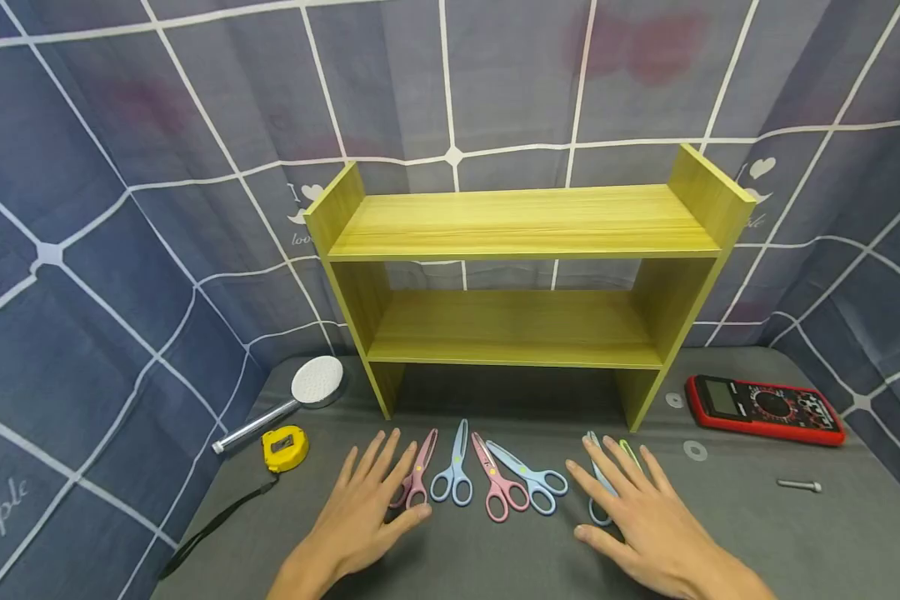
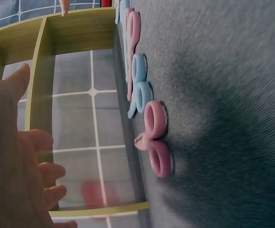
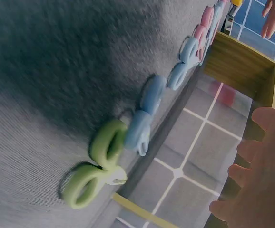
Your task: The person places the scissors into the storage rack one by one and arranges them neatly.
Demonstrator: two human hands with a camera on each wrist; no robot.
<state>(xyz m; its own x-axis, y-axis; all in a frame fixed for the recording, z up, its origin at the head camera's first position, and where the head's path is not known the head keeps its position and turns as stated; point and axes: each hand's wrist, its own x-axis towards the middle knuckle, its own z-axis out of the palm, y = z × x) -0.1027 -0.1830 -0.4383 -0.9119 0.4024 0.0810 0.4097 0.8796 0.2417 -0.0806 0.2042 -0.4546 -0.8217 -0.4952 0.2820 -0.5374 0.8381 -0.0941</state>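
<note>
Both hands hover flat-fingered, holding nothing, left hand [image 1: 367, 500] over the pink scissors [image 1: 417, 472], right hand [image 1: 645, 508] over the green scissors [image 3: 97, 167] near the table's [image 1: 832, 525] front edge; gripping seems next.

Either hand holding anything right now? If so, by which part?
Nothing is held. The left hand and right hand hover flat with fingers spread above the scissors on the table; the wrist views show both hands clear of them.
</note>
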